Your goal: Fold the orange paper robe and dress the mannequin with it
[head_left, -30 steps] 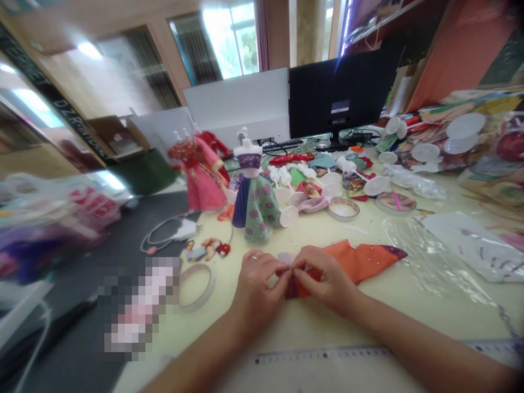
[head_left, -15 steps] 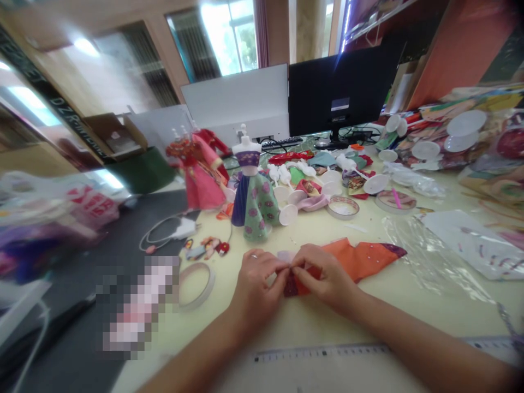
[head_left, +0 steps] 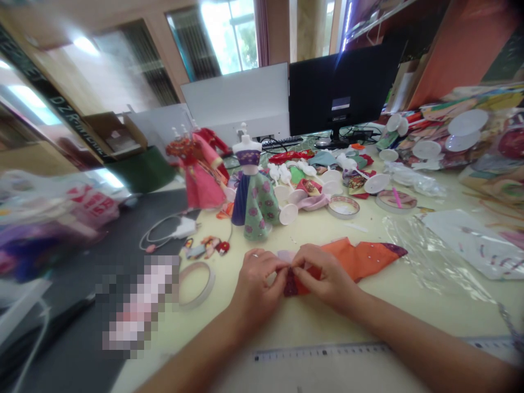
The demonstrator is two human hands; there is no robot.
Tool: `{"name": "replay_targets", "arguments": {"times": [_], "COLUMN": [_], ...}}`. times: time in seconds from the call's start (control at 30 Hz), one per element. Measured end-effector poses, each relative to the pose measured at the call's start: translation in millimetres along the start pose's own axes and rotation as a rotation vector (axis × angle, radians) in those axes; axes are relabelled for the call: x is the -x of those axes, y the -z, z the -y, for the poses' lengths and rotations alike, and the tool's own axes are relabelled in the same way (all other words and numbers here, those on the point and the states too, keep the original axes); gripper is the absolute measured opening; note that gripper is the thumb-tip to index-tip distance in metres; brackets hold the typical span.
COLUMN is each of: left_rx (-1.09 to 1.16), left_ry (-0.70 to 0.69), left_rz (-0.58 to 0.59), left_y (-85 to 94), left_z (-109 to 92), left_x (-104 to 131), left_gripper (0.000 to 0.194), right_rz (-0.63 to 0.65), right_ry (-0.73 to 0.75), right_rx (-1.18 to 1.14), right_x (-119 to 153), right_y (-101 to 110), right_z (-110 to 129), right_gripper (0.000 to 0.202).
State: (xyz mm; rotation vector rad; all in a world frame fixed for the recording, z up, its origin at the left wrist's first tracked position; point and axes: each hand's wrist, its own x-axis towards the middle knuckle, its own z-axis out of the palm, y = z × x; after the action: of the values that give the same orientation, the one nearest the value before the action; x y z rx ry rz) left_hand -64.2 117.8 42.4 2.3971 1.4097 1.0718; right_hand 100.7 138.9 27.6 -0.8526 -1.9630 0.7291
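An orange cloth piece [head_left: 347, 259] with dark purple trim and small pale dots lies on the pale table, stretching to the right from between my hands. My left hand [head_left: 260, 281] pinches its left end between thumb and forefinger; a ring sits on one finger. Close against it, my right hand [head_left: 323, 275] pinches the same end, fingertips almost touching those of the left. A small whitish translucent piece [head_left: 285, 255] shows just behind the fingertips. What exactly lies between the fingertips is hidden.
Behind my hands stands a small mannequin [head_left: 249, 185] in a green and blue skirt. A tape roll [head_left: 197, 286] lies to the left, a long ruler [head_left: 323, 352] in front. Clear plastic film [head_left: 426, 256] is on the right. Monitors [head_left: 344, 90] and heaped doll clothes [head_left: 311, 185] fill the back.
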Motion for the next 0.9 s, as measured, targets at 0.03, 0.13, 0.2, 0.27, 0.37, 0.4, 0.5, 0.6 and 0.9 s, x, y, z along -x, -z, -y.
{"name": "replay_targets", "arguments": {"times": [0.03,0.13,0.2,0.27,0.37,0.4,0.5,0.6,0.9], "left_rx": [0.003,0.023,0.046,0.077,0.142,0.164,0.236,0.311,0.295], "left_ry": [-0.002,0.002,0.024,0.061,0.124,0.146,0.201,0.234,0.297], "left_rz": [0.002,0.023,0.051,0.089,0.141,0.150,0.151,0.146,0.154], "left_y": [0.1,0.9,1.8,2.7,3.8,4.0,4.3,4.4,5.8], "left_z": [-0.3,-1.2,-0.9,0.7,4.3,5.4,6.6,5.5,3.3], "left_x": [-0.2,-0.9,-1.5,-2.0,-2.8,-3.1,-4.2,-5.6,-6.9], "left_gripper": [0.014,0.015,0.014,0.014,0.018,0.019,0.022,0.019,0.007], "right_rz": [-0.001,-0.001,-0.006,-0.009,-0.010,-0.012,-0.024,-0.023,0.012], "right_ry": [-0.003,-0.007,0.000,0.004,0.002,0.001,0.014,0.024,-0.024], "right_rx": [-0.003,-0.018,-0.025,-0.029,-0.032,-0.033,-0.032,-0.029,-0.035], "right_x": [0.1,0.1,0.0,0.0,0.2,0.3,0.4,0.0,0.2], "right_y": [-0.1,-0.2,0.0,0.3,0.7,0.7,0.7,0.7,2.2], "right_z": [0.2,0.9,1.1,1.2,1.4,1.4,1.4,1.3,4.2], "right_gripper": [0.012,0.012,0.012,0.012,0.012,0.011,0.010,0.010,0.011]}}
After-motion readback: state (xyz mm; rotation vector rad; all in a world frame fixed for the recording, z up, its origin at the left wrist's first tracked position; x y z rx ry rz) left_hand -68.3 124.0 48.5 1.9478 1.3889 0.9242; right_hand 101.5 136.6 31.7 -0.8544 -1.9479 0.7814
